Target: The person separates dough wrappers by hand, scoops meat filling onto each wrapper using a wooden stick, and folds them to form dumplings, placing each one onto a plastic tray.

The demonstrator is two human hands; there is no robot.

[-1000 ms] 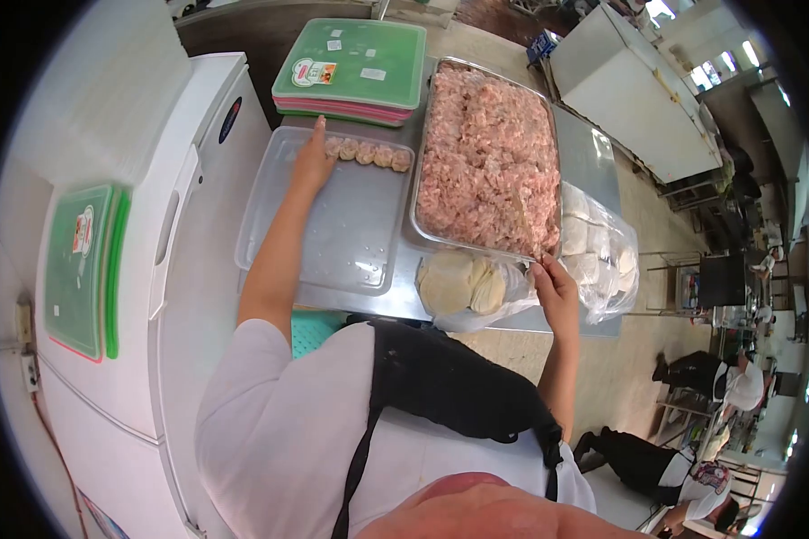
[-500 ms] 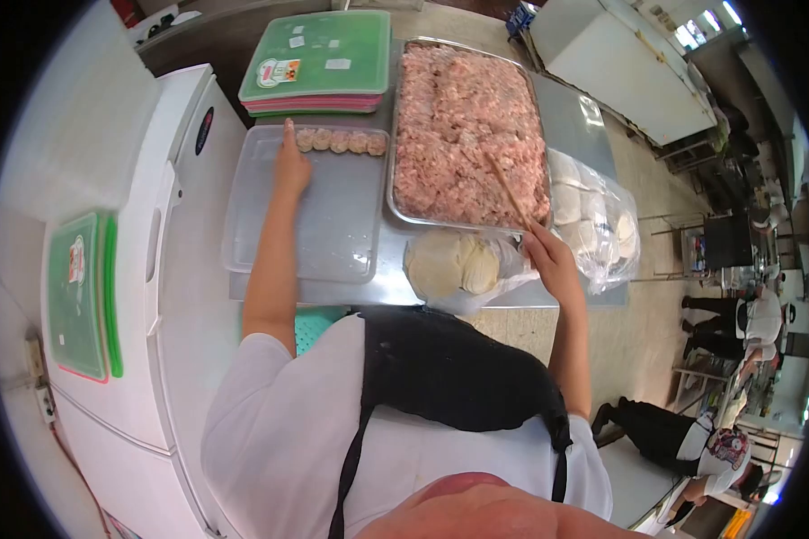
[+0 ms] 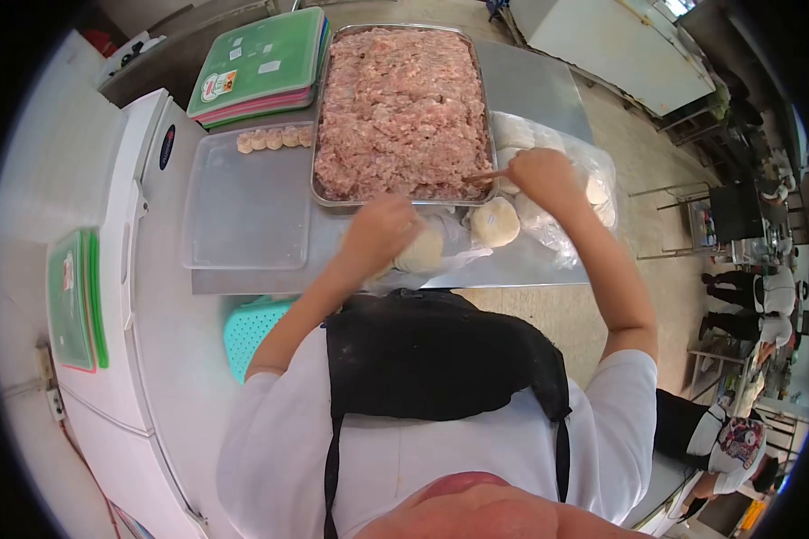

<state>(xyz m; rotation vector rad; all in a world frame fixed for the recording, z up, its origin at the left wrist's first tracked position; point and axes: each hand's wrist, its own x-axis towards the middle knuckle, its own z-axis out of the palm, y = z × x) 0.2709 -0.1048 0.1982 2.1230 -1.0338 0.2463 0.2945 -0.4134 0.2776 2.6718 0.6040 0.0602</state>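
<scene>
Your left hand (image 3: 379, 235) sits at the centre of the frame on a round dough wrapper (image 3: 420, 253), its grip curled over the wrapper's near edge, though the view is too warped to be sure whether the fingers pinch it or only press on it. A second stack of wrappers (image 3: 495, 222) lies just to the right, on crumpled clear plastic. Your right hand (image 3: 539, 178) is a little higher and to the right, its grip closed narrow around a thin wooden stick (image 3: 482, 176) whose tip lies at the near right corner of the metal tray of minced meat (image 3: 401, 99).

Behind that hand, a clear bag of more wrappers (image 3: 593, 184) rests on the steel surface (image 3: 530, 85). Left of the meat tray lies a clear plastic tray (image 3: 243, 211) with a short row of filled dumplings (image 3: 274, 138) along its far edge. At the upper left, green-lidded containers (image 3: 256, 67) are stacked; their lids carry a red-and-white label and small white stickers, too small to read. A white chest freezer (image 3: 144, 269) fills the left, with a small dark oval badge, unreadable.
</scene>
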